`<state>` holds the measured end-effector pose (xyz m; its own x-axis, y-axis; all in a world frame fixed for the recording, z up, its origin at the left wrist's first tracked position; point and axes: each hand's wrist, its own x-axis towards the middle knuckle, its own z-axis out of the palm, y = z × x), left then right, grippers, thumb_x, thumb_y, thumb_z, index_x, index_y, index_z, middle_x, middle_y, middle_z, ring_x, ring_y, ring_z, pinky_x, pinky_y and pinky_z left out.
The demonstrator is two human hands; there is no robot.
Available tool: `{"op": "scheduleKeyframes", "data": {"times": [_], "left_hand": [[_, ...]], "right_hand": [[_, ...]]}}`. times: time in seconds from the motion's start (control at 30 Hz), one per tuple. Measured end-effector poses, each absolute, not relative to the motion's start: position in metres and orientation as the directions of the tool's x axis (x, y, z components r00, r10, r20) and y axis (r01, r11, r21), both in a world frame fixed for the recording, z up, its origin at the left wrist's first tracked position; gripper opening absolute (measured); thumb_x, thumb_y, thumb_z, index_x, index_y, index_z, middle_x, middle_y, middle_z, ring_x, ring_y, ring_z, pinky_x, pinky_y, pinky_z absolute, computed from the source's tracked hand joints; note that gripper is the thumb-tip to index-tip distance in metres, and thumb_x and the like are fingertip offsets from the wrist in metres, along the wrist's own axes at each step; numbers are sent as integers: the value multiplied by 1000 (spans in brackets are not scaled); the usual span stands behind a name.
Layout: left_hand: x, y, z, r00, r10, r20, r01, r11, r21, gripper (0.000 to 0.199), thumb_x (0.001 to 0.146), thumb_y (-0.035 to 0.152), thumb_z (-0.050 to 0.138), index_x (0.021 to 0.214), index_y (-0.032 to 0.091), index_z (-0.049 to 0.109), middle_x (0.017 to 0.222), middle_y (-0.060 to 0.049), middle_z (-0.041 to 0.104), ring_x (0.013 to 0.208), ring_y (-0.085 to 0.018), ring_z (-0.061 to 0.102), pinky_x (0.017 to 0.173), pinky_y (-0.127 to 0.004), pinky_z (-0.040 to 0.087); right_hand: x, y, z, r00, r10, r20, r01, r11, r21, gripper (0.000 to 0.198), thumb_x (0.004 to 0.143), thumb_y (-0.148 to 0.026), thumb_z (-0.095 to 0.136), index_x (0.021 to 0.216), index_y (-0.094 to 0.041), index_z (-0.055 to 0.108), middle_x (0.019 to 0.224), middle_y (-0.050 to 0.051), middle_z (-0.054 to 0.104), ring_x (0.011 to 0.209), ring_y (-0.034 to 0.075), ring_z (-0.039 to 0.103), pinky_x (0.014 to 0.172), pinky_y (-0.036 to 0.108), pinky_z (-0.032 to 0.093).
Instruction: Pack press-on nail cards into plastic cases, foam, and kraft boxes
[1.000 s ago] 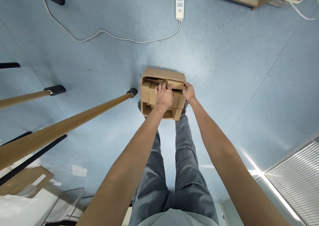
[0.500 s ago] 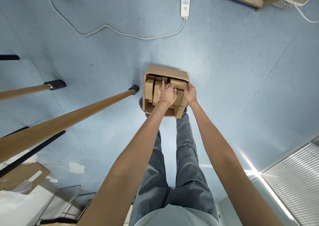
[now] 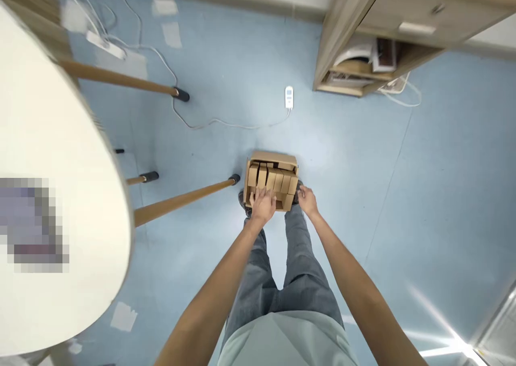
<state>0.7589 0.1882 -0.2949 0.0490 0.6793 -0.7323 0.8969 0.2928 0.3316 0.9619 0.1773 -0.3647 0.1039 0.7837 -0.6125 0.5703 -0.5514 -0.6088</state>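
An open cardboard box (image 3: 274,156) stands on the floor at my feet, packed with several small brown cartons (image 3: 262,176) set side by side. My left hand (image 3: 263,206) is over its near left part with fingers spread, the tips at the cartons; I cannot tell whether they touch. Part of the near wall is hidden behind that hand. Just right of the box, beside my shoe, is my right hand (image 3: 308,200), its fingers loosely bent and apart, with nothing visible in them.
To the left is a white round-edged table (image 3: 92,237) with wooden legs, one leg (image 3: 193,196) ending close to the box. A white power strip (image 3: 289,97) and its cord lie beyond the box. A wooden cabinet (image 3: 342,38) stands at the upper right.
My right hand has come off the box's right corner and moved nearer to me. My left hand has drawn back toward the near side. The view has risen, showing the table and cabinet.
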Motion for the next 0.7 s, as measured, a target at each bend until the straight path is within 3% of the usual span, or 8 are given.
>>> {"op": "scheduleKeyframes", "data": {"times": [0.13, 0.27, 0.47, 0.7], "left_hand": [[758, 174, -223, 30, 695, -719, 870, 336, 361, 55, 103, 32, 44, 154, 16, 56, 164, -17, 51, 163, -39, 27, 131, -62, 18], [758, 167, -156, -7, 716, -698, 850, 371, 373, 53, 104, 35, 45, 152, 17, 58, 161, -16, 56, 162, -36, 33, 132, -59, 18], [755, 153, -64, -61, 808, -586, 790, 398, 466, 44, 105, 37, 43, 137, 22, 70, 145, -13, 70, 151, -30, 51, 132, -57, 21], [731, 109, 19, -115, 872, -476, 654, 427, 625, 41, 102, 39, 45, 125, 26, 76, 141, -9, 73, 140, -29, 62, 131, -56, 26]], "right_hand": [[970, 169, -294, 119, 740, -661, 519, -614, -594, 36, 90, -26, 55, 116, -15, 76, 122, 18, 77, 122, 32, 70, 113, 48, 52], [984, 170, -233, 93, 747, -658, 460, -619, -637, 33, 87, -28, 60, 112, -18, 77, 120, 15, 78, 115, 31, 74, 109, 47, 56], [1004, 163, -158, 61, 808, -586, 313, -572, -758, 31, 84, -42, 66, 102, -20, 77, 113, 15, 81, 103, 33, 80, 102, 50, 61], [999, 132, -78, 29, 883, -468, 293, -455, -840, 50, 80, -63, 68, 102, -19, 77, 117, 19, 81, 103, 34, 79, 101, 52, 61]]}}
